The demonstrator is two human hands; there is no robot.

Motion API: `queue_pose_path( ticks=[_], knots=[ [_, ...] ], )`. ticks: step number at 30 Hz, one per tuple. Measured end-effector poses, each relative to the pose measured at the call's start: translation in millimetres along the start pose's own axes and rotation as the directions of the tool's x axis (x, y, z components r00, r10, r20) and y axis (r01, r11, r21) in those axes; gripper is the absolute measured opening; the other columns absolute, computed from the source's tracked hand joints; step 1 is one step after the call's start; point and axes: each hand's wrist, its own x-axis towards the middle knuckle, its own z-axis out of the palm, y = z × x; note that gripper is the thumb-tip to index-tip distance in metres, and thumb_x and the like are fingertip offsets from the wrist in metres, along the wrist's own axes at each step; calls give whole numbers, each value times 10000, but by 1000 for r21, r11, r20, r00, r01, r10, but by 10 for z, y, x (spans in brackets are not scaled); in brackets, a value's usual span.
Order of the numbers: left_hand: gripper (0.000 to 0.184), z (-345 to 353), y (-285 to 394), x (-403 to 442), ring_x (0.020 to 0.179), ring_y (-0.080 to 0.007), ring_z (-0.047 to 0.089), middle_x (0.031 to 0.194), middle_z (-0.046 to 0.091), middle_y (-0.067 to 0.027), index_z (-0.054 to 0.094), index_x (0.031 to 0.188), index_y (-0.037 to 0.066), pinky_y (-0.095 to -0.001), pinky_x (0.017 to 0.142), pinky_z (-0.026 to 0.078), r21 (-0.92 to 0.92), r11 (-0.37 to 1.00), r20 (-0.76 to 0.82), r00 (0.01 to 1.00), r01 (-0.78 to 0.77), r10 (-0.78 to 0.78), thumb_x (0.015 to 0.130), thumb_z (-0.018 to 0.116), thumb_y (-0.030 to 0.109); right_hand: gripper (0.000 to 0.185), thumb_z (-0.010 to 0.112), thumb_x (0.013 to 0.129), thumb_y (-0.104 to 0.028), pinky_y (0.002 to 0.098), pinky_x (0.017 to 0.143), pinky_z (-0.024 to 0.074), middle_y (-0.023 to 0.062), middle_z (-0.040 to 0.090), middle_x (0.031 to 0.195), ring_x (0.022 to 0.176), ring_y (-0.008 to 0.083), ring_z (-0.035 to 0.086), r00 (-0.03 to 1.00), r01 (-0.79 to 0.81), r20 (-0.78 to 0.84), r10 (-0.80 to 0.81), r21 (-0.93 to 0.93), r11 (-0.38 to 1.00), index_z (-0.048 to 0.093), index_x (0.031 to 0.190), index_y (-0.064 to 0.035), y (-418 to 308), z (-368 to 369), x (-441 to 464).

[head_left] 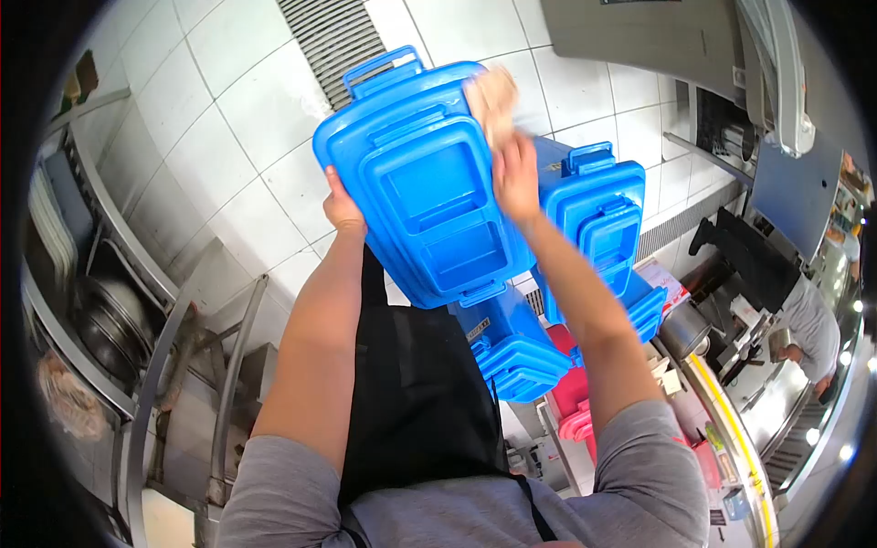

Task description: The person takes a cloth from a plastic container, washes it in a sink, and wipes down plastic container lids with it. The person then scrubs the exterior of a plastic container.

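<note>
A large blue lidded bin (420,183) is directly in front of me, its lid closed and two recessed panels on top. My left hand (343,203) rests against the bin's left edge, thumb on the lid and the other fingers mostly hidden by the side. At the right edge, my right hand (516,178) is closed on a crumpled beige cloth (493,102), blurred by motion, which touches the lid's upper right rim.
More blue bins (607,233) stand to the right and below, beside a red bin (571,393). Metal racks (155,365) with pans line the left. A floor grate (333,46) lies ahead. Another person (808,320) works at a counter far right.
</note>
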Motion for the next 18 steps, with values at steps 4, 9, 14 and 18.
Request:
queue_pose_path(
  ticks=[4,9,14,18],
  knots=[
    [777,26,4,-15,670,-219,564,740,594,-141,575,759,-95,-328,624,456,-67,997,-23,999,-34,33,721,395,660,227,507,732,-26,435,826,372,221,459,1015,942,372,451,967,-226,97,235,-95,970,487,954,13,176,-372,-1674],
    [819,26,51,-70,849,-250,541,936,558,-145,509,969,-72,-355,760,435,-32,999,40,999,9,-8,714,351,690,176,523,758,-97,409,813,374,165,490,985,908,322,464,984,-134,-108,141,70,988,542,918,-27,344,48,-1022],
    [839,80,150,-295,1039,-275,458,1161,460,-124,362,1206,-3,-384,889,369,-109,993,165,984,-48,66,738,278,688,211,556,725,-161,388,762,394,115,514,990,883,298,472,972,-165,-139,188,165,972,561,906,-54,70,-76,-189],
    [826,55,111,-325,1083,-301,419,1213,414,-124,312,1252,39,-423,910,345,-84,995,217,974,-51,68,748,227,688,187,543,735,-113,383,754,389,116,509,978,878,294,465,915,-338,-196,352,100,936,551,905,-36,342,-80,-1596]
  ],
)
